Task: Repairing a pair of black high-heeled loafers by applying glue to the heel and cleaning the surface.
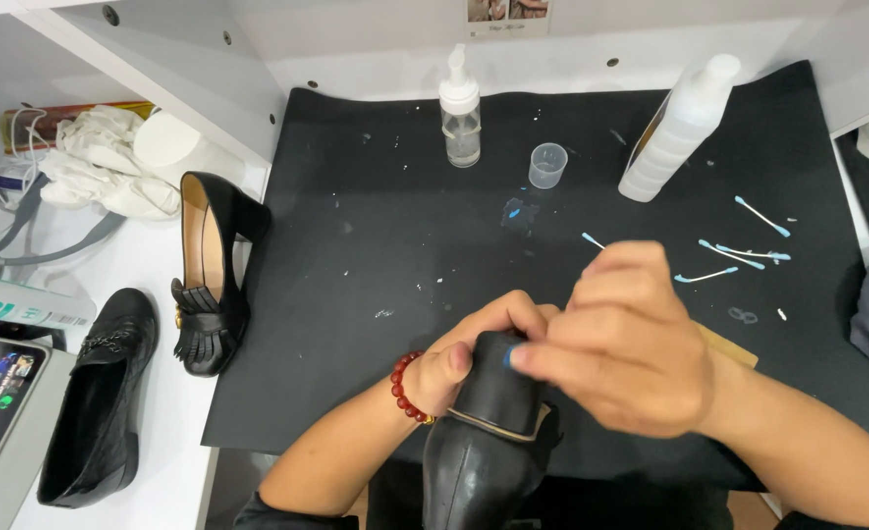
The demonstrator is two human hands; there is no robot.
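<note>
**Swab meets shoe heel**

At the mat's [356, 245] six o'clock edge, the left hand [459, 358] grips a black shoe [484, 442], heel toward twelve, long axis running twelve to six. The right hand [626, 339] pinches a cotton swab [592, 240] against the heel.

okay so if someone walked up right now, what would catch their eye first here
Front and centre, the left hand grips a black shoe by its heel while the right hand works a blue-tipped swab against it. Used swabs lie scattered on the black mat at right. Two more black shoes sit off the mat at left.
</note>
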